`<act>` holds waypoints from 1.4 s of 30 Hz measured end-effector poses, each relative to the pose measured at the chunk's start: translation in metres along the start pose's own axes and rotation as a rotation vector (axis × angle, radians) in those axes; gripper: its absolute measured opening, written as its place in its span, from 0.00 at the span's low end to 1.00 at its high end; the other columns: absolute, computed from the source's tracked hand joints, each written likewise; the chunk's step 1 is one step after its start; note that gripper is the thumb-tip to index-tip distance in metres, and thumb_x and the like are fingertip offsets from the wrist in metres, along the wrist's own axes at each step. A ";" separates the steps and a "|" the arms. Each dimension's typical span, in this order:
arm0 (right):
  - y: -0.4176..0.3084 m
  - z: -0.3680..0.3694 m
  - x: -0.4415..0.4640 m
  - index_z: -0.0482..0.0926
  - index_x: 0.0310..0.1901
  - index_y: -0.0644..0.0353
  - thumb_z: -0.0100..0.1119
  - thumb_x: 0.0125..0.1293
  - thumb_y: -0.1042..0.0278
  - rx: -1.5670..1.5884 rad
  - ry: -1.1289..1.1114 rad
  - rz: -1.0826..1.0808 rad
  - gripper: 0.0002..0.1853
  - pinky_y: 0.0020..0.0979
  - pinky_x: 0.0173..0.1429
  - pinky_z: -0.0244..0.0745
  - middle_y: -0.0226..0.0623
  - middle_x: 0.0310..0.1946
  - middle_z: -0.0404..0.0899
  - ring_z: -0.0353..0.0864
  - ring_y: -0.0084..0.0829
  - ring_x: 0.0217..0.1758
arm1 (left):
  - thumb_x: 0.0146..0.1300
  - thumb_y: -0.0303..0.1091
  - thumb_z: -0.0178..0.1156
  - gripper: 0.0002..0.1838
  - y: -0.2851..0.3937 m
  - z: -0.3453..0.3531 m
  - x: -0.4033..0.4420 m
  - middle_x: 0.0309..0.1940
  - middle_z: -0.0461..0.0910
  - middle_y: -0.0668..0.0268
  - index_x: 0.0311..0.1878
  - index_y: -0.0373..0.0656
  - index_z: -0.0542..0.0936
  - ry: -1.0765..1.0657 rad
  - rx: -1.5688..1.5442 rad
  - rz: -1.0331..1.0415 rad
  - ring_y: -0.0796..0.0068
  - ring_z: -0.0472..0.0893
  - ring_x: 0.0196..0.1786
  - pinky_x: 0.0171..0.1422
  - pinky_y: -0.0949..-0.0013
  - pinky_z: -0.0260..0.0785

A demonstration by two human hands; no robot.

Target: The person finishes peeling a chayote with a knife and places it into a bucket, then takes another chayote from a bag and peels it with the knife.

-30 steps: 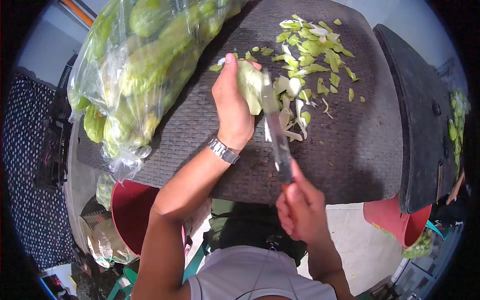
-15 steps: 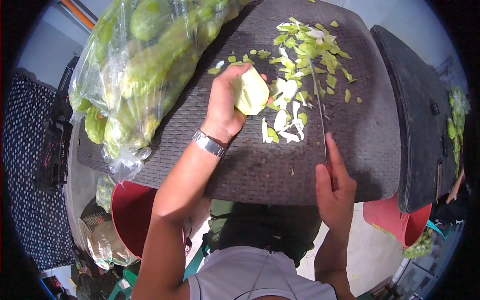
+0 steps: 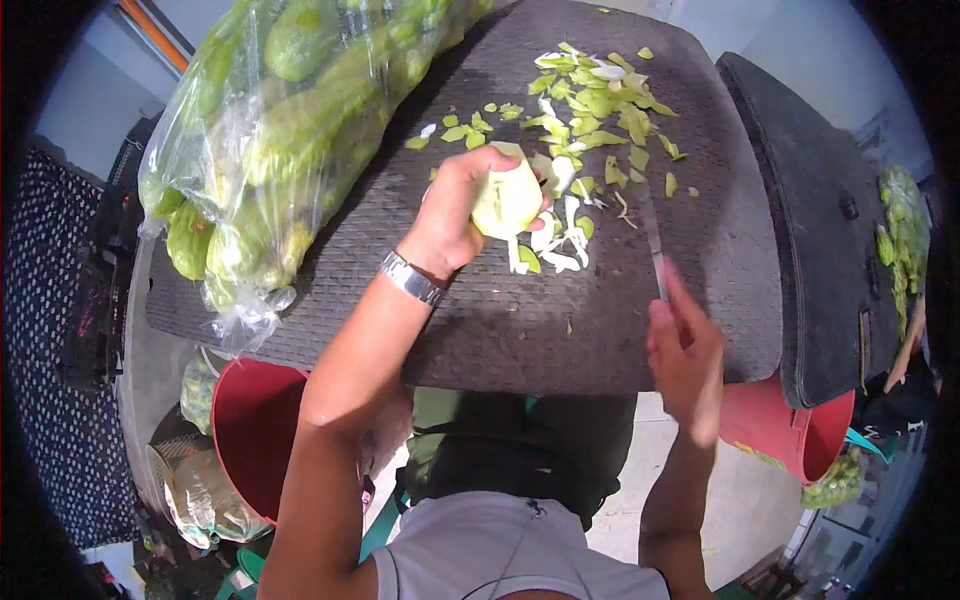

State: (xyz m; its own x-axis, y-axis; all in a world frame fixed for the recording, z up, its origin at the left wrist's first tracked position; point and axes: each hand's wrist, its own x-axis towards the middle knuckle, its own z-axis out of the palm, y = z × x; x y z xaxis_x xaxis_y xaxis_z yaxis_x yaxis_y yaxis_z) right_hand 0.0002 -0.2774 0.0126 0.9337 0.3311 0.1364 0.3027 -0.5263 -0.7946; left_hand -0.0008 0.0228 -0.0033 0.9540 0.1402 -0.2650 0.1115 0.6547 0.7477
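In the head view, the left hand [image 3: 450, 218] reaches over the dark woven-textured table [image 3: 490, 340] with its fingers curled round a pale green peeled vegetable [image 3: 508, 200], the thumb laid over its upper part and fingertips showing at its far side. The vegetable sits in that grip, its flat pale face turned up toward the camera, just above the near end of a scatter of peelings [image 3: 595, 100]. The right hand [image 3: 685, 350] is closed round the handle end of a knife [image 3: 654, 238], with one finger stretched along toward the blade; the blade is blurred and points away from the person. The knife is to the right of the vegetable and apart from it, with peelings and bare tabletop between them, so the vegetable touches only the left hand and lies forward and to the left of the right one. A metal watch [image 3: 411, 279] circles the left wrist. Farther left, a clear plastic bag [image 3: 310, 150] full of green vegetables rests on the table, near the left hand but not touching it. Below the table's near edge stands a red bucket [image 3: 258, 430].
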 end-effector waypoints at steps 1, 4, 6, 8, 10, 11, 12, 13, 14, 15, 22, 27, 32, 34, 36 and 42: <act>-0.007 -0.006 -0.001 0.74 0.75 0.56 0.58 0.78 0.71 0.159 -0.146 0.168 0.25 0.24 0.28 0.69 0.31 0.30 0.81 0.72 0.18 0.23 | 0.65 0.35 0.56 0.20 0.000 0.001 -0.006 0.46 0.86 0.49 0.56 0.32 0.77 -0.007 0.016 0.010 0.48 0.88 0.48 0.57 0.43 0.84; -0.010 -0.011 0.000 0.70 0.76 0.59 0.53 0.82 0.65 0.578 -0.253 0.416 0.25 0.22 0.21 0.64 0.29 0.27 0.76 0.68 0.17 0.18 | 0.65 0.30 0.59 0.18 0.017 -0.001 -0.040 0.45 0.84 0.49 0.57 0.32 0.76 -0.064 0.056 0.090 0.46 0.88 0.49 0.56 0.44 0.85; -0.007 -0.007 0.002 0.66 0.77 0.61 0.51 0.83 0.62 0.850 -0.226 0.506 0.26 0.22 0.16 0.61 0.29 0.24 0.72 0.66 0.16 0.15 | 0.65 0.28 0.61 0.21 0.029 0.000 -0.086 0.48 0.84 0.50 0.61 0.32 0.75 0.028 0.123 0.122 0.46 0.88 0.51 0.56 0.43 0.85; 0.000 -0.005 0.007 0.64 0.77 0.63 0.50 0.83 0.60 0.912 -0.241 0.495 0.27 0.22 0.14 0.60 0.28 0.24 0.71 0.65 0.16 0.14 | 0.68 0.26 0.63 0.21 0.036 -0.020 -0.127 0.49 0.84 0.47 0.63 0.31 0.76 0.018 0.106 0.197 0.51 0.88 0.52 0.56 0.46 0.86; 0.002 0.006 0.008 0.63 0.76 0.64 0.50 0.83 0.59 0.976 -0.261 0.469 0.27 0.22 0.13 0.59 0.29 0.24 0.70 0.64 0.17 0.12 | 0.73 0.32 0.64 0.26 0.032 -0.039 -0.152 0.53 0.85 0.53 0.70 0.34 0.74 0.062 0.045 0.242 0.61 0.88 0.53 0.58 0.58 0.84; 0.001 0.014 0.009 0.63 0.75 0.65 0.51 0.83 0.60 1.006 -0.277 0.443 0.27 0.22 0.13 0.58 0.29 0.24 0.71 0.63 0.17 0.12 | 0.75 0.33 0.62 0.24 0.027 -0.045 -0.157 0.54 0.85 0.54 0.70 0.35 0.74 0.146 0.051 0.262 0.65 0.87 0.53 0.57 0.61 0.83; -0.001 0.022 0.011 0.64 0.75 0.65 0.51 0.83 0.60 1.034 -0.294 0.410 0.26 0.22 0.12 0.57 0.29 0.24 0.71 0.63 0.17 0.11 | 0.77 0.35 0.61 0.23 0.021 -0.040 -0.158 0.55 0.86 0.55 0.69 0.36 0.75 0.228 0.056 0.288 0.69 0.87 0.53 0.56 0.64 0.83; -0.003 0.029 0.009 0.64 0.74 0.65 0.53 0.82 0.61 1.004 -0.320 0.387 0.27 0.22 0.14 0.58 0.29 0.24 0.71 0.64 0.17 0.13 | 0.79 0.37 0.59 0.21 0.018 -0.039 -0.152 0.56 0.86 0.57 0.70 0.39 0.75 0.209 0.071 0.276 0.73 0.86 0.54 0.56 0.68 0.81; -0.007 0.036 0.007 0.65 0.74 0.65 0.56 0.80 0.62 0.969 -0.339 0.358 0.27 0.21 0.16 0.60 0.29 0.25 0.72 0.65 0.16 0.14 | 0.81 0.38 0.57 0.20 0.012 -0.045 -0.141 0.56 0.86 0.57 0.69 0.41 0.75 0.218 0.018 0.227 0.72 0.86 0.54 0.56 0.69 0.80; -0.011 0.042 0.004 0.66 0.73 0.65 0.59 0.79 0.62 0.928 -0.349 0.327 0.28 0.21 0.18 0.61 0.29 0.25 0.72 0.66 0.15 0.16 | 0.81 0.40 0.56 0.21 0.007 -0.044 -0.129 0.57 0.85 0.59 0.70 0.41 0.75 0.227 0.048 0.223 0.73 0.85 0.54 0.58 0.70 0.78; -0.049 0.078 0.023 0.68 0.69 0.66 0.82 0.59 0.54 0.389 -0.210 -0.058 0.44 0.26 0.36 0.73 0.28 0.26 0.74 0.72 0.19 0.28 | 0.73 0.23 0.58 0.18 -0.009 -0.001 -0.064 0.56 0.83 0.56 0.64 0.34 0.74 0.006 -0.086 0.138 0.62 0.86 0.57 0.66 0.60 0.79; -0.061 0.087 0.060 0.67 0.66 0.61 0.83 0.55 0.47 0.235 -0.001 -0.040 0.45 0.41 0.43 0.82 0.43 0.33 0.84 0.86 0.37 0.33 | 0.74 0.22 0.57 0.18 -0.023 0.038 -0.035 0.57 0.80 0.58 0.65 0.41 0.71 0.026 -0.236 0.271 0.61 0.83 0.60 0.65 0.57 0.79; -0.040 0.080 0.075 0.68 0.65 0.60 0.81 0.57 0.47 0.229 0.106 -0.048 0.43 0.43 0.45 0.83 0.51 0.37 0.86 0.89 0.41 0.35 | 0.76 0.23 0.56 0.19 -0.027 0.039 -0.023 0.63 0.79 0.61 0.67 0.47 0.71 -0.024 -0.189 0.344 0.60 0.80 0.65 0.70 0.52 0.76; -0.034 0.077 0.079 0.68 0.65 0.60 0.82 0.56 0.46 0.273 0.158 -0.062 0.43 0.42 0.45 0.83 0.50 0.36 0.86 0.89 0.41 0.35 | 0.78 0.24 0.55 0.17 -0.023 0.044 -0.022 0.64 0.79 0.61 0.67 0.47 0.72 0.011 -0.128 0.355 0.61 0.80 0.67 0.69 0.52 0.77; -0.039 0.074 0.079 0.68 0.64 0.59 0.82 0.55 0.45 0.320 0.170 -0.044 0.44 0.42 0.44 0.83 0.49 0.36 0.86 0.88 0.40 0.34 | 0.78 0.25 0.55 0.17 -0.026 0.039 -0.015 0.66 0.79 0.60 0.67 0.48 0.72 0.026 -0.073 0.382 0.62 0.80 0.68 0.69 0.52 0.77; -0.059 0.074 0.077 0.64 0.67 0.59 0.86 0.49 0.43 0.162 -0.040 0.013 0.52 0.42 0.47 0.84 0.49 0.39 0.86 0.89 0.41 0.38 | 0.80 0.30 0.56 0.20 -0.035 0.049 -0.005 0.69 0.76 0.67 0.71 0.51 0.67 0.025 -0.130 0.430 0.69 0.77 0.69 0.70 0.60 0.74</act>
State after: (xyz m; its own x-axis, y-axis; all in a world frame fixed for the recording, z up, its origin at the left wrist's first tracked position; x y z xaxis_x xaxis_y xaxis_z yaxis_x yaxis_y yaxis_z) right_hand 0.0398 -0.1629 0.0258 0.9280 0.3576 0.1042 0.2526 -0.3987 -0.8816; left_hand 0.0038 -0.0371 0.0020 0.8989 0.4365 0.0374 -0.3311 0.6210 0.7104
